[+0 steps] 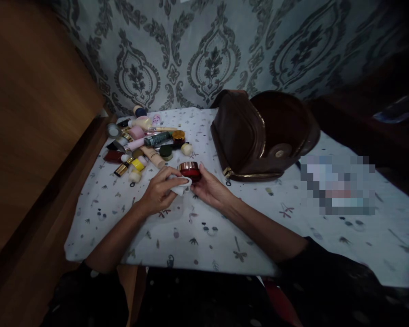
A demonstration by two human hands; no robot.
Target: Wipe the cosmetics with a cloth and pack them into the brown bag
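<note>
Near the middle of the table, my right hand (213, 187) holds a red jar (190, 171) with a shiny copper-coloured lid, gripping it from the right side. A folded white cloth or wipe (181, 186) is pinched in my left hand (160, 190), just left of the jar and against its near side. Part of the jar's lower side is hidden by the cloth and fingers. To the left lies a pile of cosmetics, with a green tube (157, 138), an amber jar (178, 136), a dark green jar (166, 152) and a beige tube (152, 156).
A brown leather bag (240, 136) with a gold zip stands open behind and right of my hands. Further right is a pixelated, unreadable item (337, 186). A patterned cloth (191, 245) covers the table. A wooden panel (37, 91) rises at the left, a patterned wall (177, 54) behind.
</note>
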